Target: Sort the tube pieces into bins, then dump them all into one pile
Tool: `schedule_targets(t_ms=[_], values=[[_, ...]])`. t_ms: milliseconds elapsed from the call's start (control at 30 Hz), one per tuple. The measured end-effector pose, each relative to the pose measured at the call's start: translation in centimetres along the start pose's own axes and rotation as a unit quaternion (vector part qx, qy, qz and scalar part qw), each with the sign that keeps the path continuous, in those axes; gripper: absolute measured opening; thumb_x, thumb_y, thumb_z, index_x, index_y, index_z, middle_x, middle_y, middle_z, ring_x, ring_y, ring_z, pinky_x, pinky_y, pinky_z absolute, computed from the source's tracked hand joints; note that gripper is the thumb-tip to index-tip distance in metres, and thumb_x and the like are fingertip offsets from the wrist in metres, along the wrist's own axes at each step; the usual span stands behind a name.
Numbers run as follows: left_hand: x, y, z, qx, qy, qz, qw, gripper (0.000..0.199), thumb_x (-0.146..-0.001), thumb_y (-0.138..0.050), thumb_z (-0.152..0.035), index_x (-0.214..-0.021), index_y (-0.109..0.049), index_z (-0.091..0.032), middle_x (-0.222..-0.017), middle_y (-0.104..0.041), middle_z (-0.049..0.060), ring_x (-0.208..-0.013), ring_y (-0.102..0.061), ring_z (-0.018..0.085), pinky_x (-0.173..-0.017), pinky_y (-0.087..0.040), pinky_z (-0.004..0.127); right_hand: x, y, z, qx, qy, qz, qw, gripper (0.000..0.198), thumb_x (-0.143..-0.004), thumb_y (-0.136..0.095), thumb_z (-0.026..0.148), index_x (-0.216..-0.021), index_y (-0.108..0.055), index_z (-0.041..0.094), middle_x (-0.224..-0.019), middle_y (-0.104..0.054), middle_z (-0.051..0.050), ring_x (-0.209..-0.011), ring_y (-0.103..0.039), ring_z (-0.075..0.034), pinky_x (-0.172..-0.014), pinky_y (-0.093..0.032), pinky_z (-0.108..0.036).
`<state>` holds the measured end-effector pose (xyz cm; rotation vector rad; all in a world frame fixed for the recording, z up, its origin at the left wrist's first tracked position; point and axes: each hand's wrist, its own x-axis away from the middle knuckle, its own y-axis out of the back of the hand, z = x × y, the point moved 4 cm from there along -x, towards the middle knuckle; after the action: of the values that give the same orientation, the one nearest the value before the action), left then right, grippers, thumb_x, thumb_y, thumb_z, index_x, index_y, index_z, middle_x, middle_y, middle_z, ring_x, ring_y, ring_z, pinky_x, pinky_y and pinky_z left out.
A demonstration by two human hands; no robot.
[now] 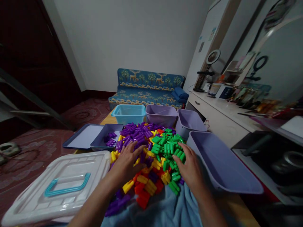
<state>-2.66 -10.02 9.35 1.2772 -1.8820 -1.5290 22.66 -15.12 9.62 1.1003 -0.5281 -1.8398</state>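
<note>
A heap of plastic building blocks lies on a blue cloth (165,209). Purple blocks (136,132) gather at its back left and green blocks (168,148) on its right. Yellow blocks (149,187) and red blocks (143,198) show in the middle and front. My left hand (127,162) rests over the left side of the heap, fingers spread, touching or just above purple and yellow blocks. At the right edge, my right hand (190,165) is beside the green blocks with its fingers apart. Neither hand grips a block that I can see.
Behind the heap stand a light blue bin (129,115) and a purple bin (162,116). Two more purple bins (190,121) line the right. A dark blue tray (97,145) holds several purple blocks at left, near a white lid (71,170) with a blue handle.
</note>
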Motion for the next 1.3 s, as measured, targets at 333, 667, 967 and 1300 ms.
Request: schedule_targets(t_ms=[333,667,967,1300], values=[[-1.3,-2.6,1.8,-0.052,0.138,-0.086,0.985,0.08,-0.077,-0.057,-0.063,-0.144,-0.037,-0.024,-0.154,-0.02,0.02,-0.142,-0.013,0.042,-0.107,-0.02,0.066,0.2,-5.0,-0.2,0.094,0.002,-0.003,0.996,0.065,-0.082,-0.061,0.037,-0.14,-0.036,0.024,-0.148,-0.035,-0.017,-0.137,-0.029,-0.037,-0.108,-0.019,-0.065],[-5.1,-2.8,0.1,0.022,0.048,-0.032,0.998,0.08,-0.067,-0.072,-0.038,-0.141,-0.042,-0.026,-0.148,-0.034,0.015,-0.131,-0.039,0.035,-0.106,-0.034,0.05,-5.1,-9.7,3.6,-0.024,0.063,0.066,0.996,0.059,-0.077,-0.058,0.017,-0.135,-0.047,0.022,-0.143,-0.039,-0.012,-0.136,-0.031,-0.029,-0.113,-0.029,-0.05],[-10.7,-3.6,1.0,0.27,0.014,-0.084,0.959,0.066,-0.071,-0.058,-0.013,-0.136,-0.044,-0.009,-0.14,-0.047,0.017,-0.13,-0.044,0.023,-0.11,-0.034,0.036,-10.4,-9.9,6.1,-0.204,0.069,0.116,0.97,0.047,-0.079,-0.056,0.018,-0.126,-0.055,0.02,-0.129,-0.056,-0.009,-0.124,-0.05,-0.02,-0.109,-0.036,-0.039],[-2.3,1.8,3.6,0.024,0.116,-0.004,0.993,0.067,-0.073,-0.068,-0.044,-0.135,-0.05,-0.023,-0.127,-0.057,0.013,-0.116,-0.054,0.031,-0.099,-0.043,0.043,-4.5,-2.5,-0.8,-0.001,-0.013,0.173,0.985,0.054,-0.077,-0.064,0.042,-0.125,-0.056,0.019,-0.124,-0.06,-0.013,-0.115,-0.056,-0.03,-0.099,-0.043,-0.046]])
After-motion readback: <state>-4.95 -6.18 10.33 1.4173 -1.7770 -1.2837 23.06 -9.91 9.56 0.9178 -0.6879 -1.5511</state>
